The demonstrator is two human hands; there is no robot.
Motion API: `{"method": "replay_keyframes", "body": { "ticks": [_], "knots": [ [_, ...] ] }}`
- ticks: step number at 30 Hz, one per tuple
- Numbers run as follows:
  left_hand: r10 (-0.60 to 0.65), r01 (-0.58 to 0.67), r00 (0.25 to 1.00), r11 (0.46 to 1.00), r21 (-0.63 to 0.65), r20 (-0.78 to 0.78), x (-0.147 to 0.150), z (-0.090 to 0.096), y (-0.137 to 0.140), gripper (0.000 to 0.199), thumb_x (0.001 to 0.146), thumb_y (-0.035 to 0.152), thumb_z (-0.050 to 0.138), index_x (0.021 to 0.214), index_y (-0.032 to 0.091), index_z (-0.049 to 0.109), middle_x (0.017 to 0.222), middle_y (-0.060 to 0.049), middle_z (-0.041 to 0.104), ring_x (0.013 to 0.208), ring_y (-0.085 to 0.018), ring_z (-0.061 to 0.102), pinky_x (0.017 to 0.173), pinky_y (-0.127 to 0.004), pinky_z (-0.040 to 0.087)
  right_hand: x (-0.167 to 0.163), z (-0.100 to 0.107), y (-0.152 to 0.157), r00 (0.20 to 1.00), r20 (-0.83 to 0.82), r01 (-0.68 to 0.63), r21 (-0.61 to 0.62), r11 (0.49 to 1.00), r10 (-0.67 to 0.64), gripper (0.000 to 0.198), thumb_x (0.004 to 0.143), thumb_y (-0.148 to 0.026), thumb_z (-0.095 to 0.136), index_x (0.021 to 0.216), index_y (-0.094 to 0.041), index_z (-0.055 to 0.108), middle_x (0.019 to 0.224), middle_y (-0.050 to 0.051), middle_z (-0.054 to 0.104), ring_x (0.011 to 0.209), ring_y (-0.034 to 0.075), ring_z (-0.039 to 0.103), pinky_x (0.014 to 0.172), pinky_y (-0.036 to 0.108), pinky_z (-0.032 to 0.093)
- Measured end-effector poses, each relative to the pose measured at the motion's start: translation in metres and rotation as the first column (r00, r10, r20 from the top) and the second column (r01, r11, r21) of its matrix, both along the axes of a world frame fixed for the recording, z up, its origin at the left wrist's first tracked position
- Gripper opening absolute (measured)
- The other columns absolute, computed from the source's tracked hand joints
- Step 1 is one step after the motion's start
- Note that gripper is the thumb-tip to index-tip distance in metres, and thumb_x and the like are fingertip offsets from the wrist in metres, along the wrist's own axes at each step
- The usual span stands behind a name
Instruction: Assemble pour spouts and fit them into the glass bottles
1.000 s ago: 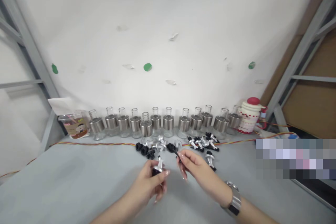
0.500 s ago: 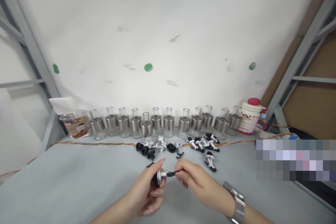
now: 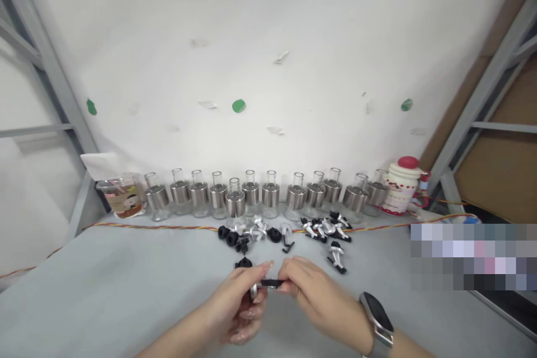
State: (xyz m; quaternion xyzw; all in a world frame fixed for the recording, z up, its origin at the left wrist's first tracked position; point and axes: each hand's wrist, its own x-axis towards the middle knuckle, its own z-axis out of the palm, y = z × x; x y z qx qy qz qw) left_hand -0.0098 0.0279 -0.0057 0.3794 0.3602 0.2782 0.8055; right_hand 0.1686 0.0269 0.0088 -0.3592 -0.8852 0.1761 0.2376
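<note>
My left hand (image 3: 235,302) is closed around the base of a silver-and-black bottle pourer (image 3: 271,283), its thumb on top. The pourer lies on its side, spout to the right, with a black flap strip along it. My right hand (image 3: 316,296) pinches the far end of that strip between thumb and fingers; the exact contact is hidden. Just beyond my left thumb, a black stopper piece (image 3: 243,263) rests on the table. Loose black stoppers (image 3: 230,239), silver spout parts (image 3: 259,229) and small black flaps (image 3: 288,246) lie further back.
Several glass bottles with steel collars (image 3: 271,196) stand along the wall. Assembled pourers (image 3: 336,257) lie at the right. A drink cup (image 3: 123,198) is at the back left, a cream-coloured jar (image 3: 400,187) at the back right. A twisted cable (image 3: 168,227) crosses the table.
My right hand has rolled over and come slightly nearer the left. The black flap, earlier sticking out past the spout's tip, now lies along the spout. The watch face has turned into view.
</note>
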Motion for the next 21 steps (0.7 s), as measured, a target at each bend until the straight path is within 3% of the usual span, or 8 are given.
{"method": "replay_keyframes", "body": {
  "ticks": [6, 14, 21],
  "knots": [
    [0.031, -0.031, 0.999, 0.999, 0.025, 0.026, 0.0006, 0.0009, -0.0015, 0.044, 0.072, 0.052, 0.050, 0.048, 0.018, 0.040, 0.030, 0.011, 0.025, 0.017, -0.003, 0.021, 0.017, -0.014, 0.012, 0.0001, -0.0011, -0.0015, 0.996, 0.079, -0.061, 0.145, 0.988, 0.050, 0.018, 0.085, -0.007, 0.031, 0.079, -0.018, 0.044, 0.075, 0.002, 0.053, 0.068, 0.015, 0.044, 0.067, 0.029, 0.036],
    [-0.058, 0.054, 0.995, 0.997, 0.051, 0.083, 0.0007, 0.0030, -0.0028, 0.037, 0.073, 0.048, 0.053, 0.054, 0.018, 0.041, 0.035, 0.011, 0.029, 0.019, -0.002, 0.024, 0.018, -0.013, 0.016, 0.0008, -0.0010, -0.0048, 0.996, -0.029, -0.079, 0.064, 0.995, 0.081, 0.016, 0.089, -0.017, 0.029, 0.082, -0.019, 0.044, 0.075, 0.002, 0.052, 0.069, 0.014, 0.046, 0.066, 0.026, 0.036],
    [-0.052, 0.038, 0.988, 0.995, 0.097, 0.144, -0.0026, 0.0023, -0.0039, 0.027, 0.075, 0.034, 0.055, 0.057, 0.019, 0.040, 0.037, 0.011, 0.029, 0.020, -0.002, 0.023, 0.019, -0.012, 0.014, 0.0007, -0.0001, -0.0076, 0.996, -0.071, -0.049, 0.060, 0.997, 0.053, 0.020, 0.091, -0.028, 0.026, 0.080, -0.020, 0.041, 0.072, 0.001, 0.051, 0.066, 0.014, 0.045, 0.063, 0.025, 0.036]
  ]
}}
